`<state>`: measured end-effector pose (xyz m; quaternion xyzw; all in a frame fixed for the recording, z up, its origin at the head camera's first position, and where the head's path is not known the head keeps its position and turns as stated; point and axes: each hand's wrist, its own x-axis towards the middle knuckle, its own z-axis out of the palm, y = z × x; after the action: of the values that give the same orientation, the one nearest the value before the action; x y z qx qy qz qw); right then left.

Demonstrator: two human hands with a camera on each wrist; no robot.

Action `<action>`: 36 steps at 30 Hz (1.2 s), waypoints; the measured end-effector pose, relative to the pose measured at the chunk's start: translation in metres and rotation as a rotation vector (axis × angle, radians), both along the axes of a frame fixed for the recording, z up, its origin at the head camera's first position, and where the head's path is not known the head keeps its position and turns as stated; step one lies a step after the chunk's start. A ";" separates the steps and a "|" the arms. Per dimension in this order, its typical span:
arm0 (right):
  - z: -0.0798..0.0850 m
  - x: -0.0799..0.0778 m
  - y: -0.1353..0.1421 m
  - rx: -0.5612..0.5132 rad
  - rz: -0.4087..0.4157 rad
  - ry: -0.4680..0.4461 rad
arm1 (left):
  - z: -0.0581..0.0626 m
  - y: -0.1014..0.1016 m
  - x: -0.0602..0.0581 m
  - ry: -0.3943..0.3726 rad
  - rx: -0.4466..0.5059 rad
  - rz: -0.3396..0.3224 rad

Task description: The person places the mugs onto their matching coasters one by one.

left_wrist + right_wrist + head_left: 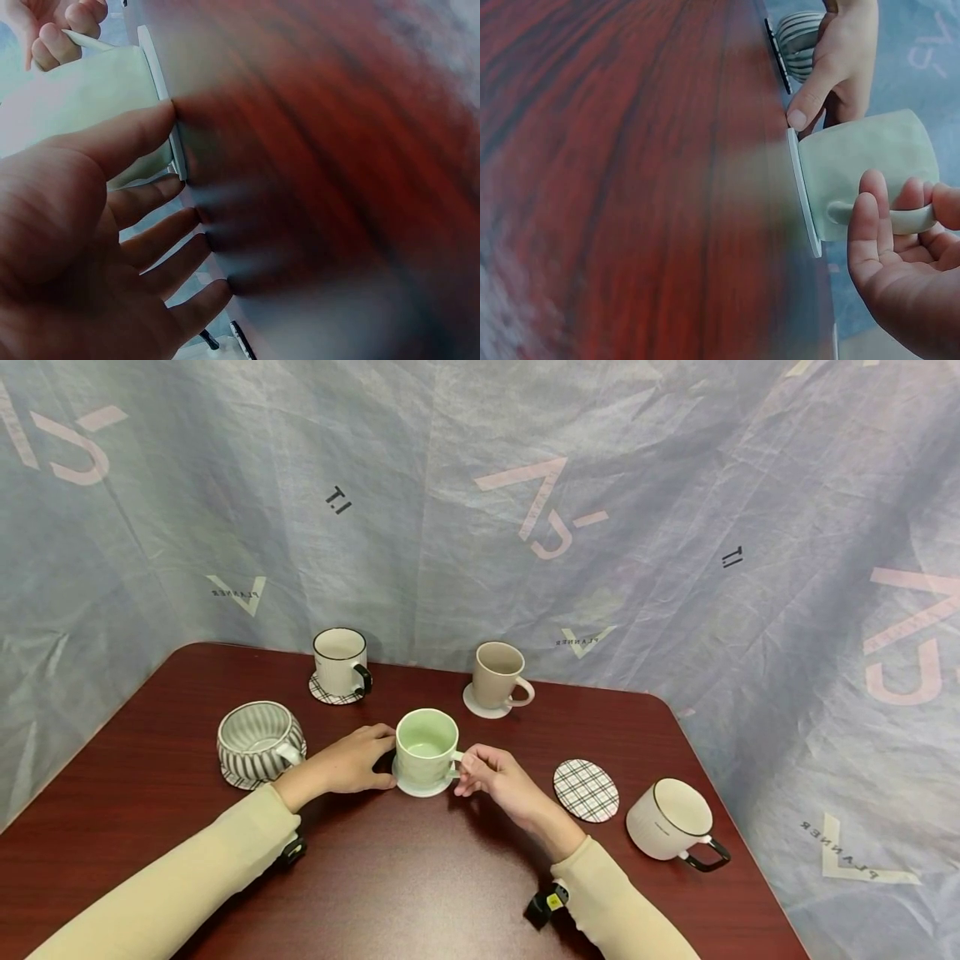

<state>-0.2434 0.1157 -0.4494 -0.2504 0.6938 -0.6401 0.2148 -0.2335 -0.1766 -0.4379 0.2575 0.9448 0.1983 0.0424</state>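
Note:
A pale green mug point(427, 745) stands on a round white coaster point(422, 788) in the middle of the table. Its handle point(911, 220) is pinched by my right hand point(501, 778), with thumb and fingers around it. On the other side, my left hand point(350, 762) rests at the coaster's edge. In the left wrist view its thumb point(139, 135) and index fingertip touch the coaster's rim, while the other fingers lie spread out on the tabletop. The right wrist view shows the mug's base sitting on the coaster.
A striped mug point(258, 752) stands left, partly behind my left wrist. At the back are a white black-rimmed mug point(340, 664) and a beige mug point(497, 677), both on coasters. To the right lie a plaid coaster point(587, 791) and a white mug point(663, 822) near the table edge.

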 end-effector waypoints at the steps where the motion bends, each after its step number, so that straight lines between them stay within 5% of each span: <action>1: 0.000 0.000 0.000 0.002 0.000 -0.001 | 0.000 0.000 0.000 0.000 0.001 0.000; 36: 0.003 0.002 -0.001 0.037 -0.024 -0.001 | -0.003 -0.002 -0.001 -0.002 0.036 -0.012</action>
<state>-0.2412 0.1150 -0.4467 -0.2380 0.7084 -0.6298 0.2120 -0.2346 -0.1787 -0.4404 0.2637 0.9394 0.2152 0.0398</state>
